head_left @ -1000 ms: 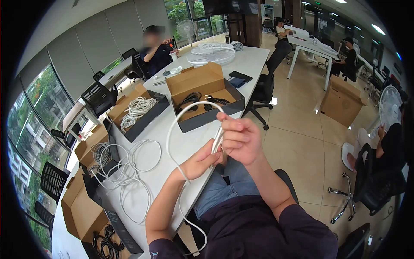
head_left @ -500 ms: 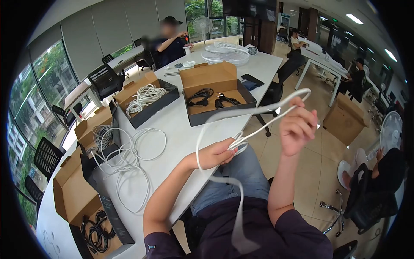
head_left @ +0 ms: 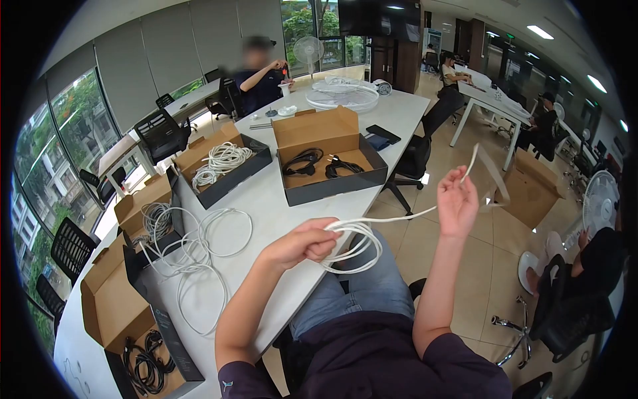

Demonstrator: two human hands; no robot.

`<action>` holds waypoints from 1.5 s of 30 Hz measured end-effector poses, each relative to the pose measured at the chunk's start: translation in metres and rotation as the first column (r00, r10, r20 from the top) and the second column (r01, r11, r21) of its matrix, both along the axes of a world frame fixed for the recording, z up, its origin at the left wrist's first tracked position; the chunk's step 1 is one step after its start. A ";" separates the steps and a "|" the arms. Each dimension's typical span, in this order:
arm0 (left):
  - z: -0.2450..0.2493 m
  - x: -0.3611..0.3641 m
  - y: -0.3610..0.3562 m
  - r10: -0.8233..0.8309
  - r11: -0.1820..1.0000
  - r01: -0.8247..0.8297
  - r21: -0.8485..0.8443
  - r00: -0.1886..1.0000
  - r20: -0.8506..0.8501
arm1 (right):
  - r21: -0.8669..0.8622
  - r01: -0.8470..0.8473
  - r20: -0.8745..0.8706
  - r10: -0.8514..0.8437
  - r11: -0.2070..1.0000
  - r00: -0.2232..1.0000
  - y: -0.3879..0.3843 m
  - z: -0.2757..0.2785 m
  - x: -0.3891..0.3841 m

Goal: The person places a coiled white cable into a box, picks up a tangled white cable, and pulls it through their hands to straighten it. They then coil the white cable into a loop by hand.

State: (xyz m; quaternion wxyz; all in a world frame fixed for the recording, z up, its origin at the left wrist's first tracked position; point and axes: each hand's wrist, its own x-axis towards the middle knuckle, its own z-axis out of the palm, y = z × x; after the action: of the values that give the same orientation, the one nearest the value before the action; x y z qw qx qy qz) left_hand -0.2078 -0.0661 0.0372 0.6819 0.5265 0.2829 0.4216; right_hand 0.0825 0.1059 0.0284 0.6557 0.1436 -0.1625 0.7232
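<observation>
My left hand (head_left: 307, 241) is closed around several loops of a white cable (head_left: 362, 264), which hang over my lap beside the table edge. From those loops one strand runs right to my right hand (head_left: 458, 197), raised over the floor and pinching it between the fingers. Beyond that hand the free end of the cable swings up and is blurred. On the table left of my left hand lie loose coils of another white-grey cable (head_left: 229, 233), partly leading into an open box with a grey cable bundle (head_left: 156, 217).
Open cardboard boxes stand on the white table (head_left: 266, 286): one with black power cords (head_left: 342, 166), one with white cable coils (head_left: 226, 159), one with black cables (head_left: 147, 366). A fan grille (head_left: 342, 96) lies at the far end, near a seated person (head_left: 259, 80).
My right hand has drawn its strand lower, straightening it. The cable's tail has swung from below my left hand to beyond my right. The loops at my left hand now hang rounder.
</observation>
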 end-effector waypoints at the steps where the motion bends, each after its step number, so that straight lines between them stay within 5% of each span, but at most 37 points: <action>1: 0.002 -0.001 -0.002 0.026 1.000 -0.025 -0.003 0.997 0.077 | -0.016 0.001 0.062 0.000 1.000 0.998 0.000 -0.006 -0.001; 4: 0.003 0.003 -0.004 0.112 0.994 -0.113 -0.005 0.976 0.187 | -0.071 0.082 0.370 -0.050 0.994 0.928 -0.015 -0.015 -0.020; 6: 0.004 0.005 -0.006 0.167 0.986 -0.164 -0.036 0.959 0.227 | -0.073 0.231 0.695 -0.117 0.970 0.709 -0.034 -0.010 -0.036; 8: 0.011 0.007 -0.010 0.214 0.975 -0.197 -0.105 0.959 0.187 | 0.183 0.200 0.739 -0.269 0.963 0.618 -0.044 -0.017 -0.051; 13: 0.017 0.012 -0.017 0.219 0.967 -0.199 -0.157 0.968 0.122 | 0.691 -0.291 0.711 -0.551 0.661 0.437 -0.070 -0.019 -0.072; 16: 0.023 0.011 -0.023 0.215 0.973 -0.203 -0.113 0.971 0.102 | 0.425 -0.492 0.866 -0.184 0.759 0.464 -0.085 -0.015 -0.086; 19: 0.022 0.010 -0.024 0.236 0.969 -0.227 -0.097 0.966 0.106 | 0.273 -0.675 0.878 0.109 0.685 0.466 -0.077 -0.014 -0.082; 23: 0.025 0.014 -0.023 0.276 0.961 -0.272 -0.056 0.957 0.091 | 0.152 -0.704 0.748 0.384 0.694 0.541 -0.085 -0.021 -0.084; 29: 0.017 0.025 -0.014 0.297 0.955 -0.297 -0.007 0.953 0.065 | -0.041 -0.635 0.578 0.537 0.771 0.614 -0.085 -0.019 -0.085; 35: 0.022 0.064 -0.020 0.465 0.879 -0.430 -0.206 0.869 0.168 | -0.022 -0.636 0.500 0.560 0.771 0.661 -0.076 -0.027 -0.084; 37: 0.005 0.045 -0.014 0.315 0.948 -0.292 -0.125 0.915 0.251 | -0.006 -0.652 0.517 0.561 0.758 0.647 -0.067 -0.035 -0.087; 39: 0.004 0.034 -0.013 0.237 0.968 -0.180 -0.176 0.888 0.393 | 0.086 -0.636 0.611 0.464 0.767 0.642 -0.068 -0.026 -0.086; 45: 0.017 0.009 -0.016 0.441 0.897 -0.346 -0.274 0.733 0.518 | 0.280 -0.643 0.798 0.199 0.713 0.569 -0.069 -0.032 -0.089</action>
State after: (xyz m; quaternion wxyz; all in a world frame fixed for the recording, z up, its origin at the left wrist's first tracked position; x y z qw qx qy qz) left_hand -0.1993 -0.0823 0.0543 0.6691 0.2487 0.2049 0.6696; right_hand -0.0067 0.0364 -0.0035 0.2644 0.0647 -0.5618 0.7812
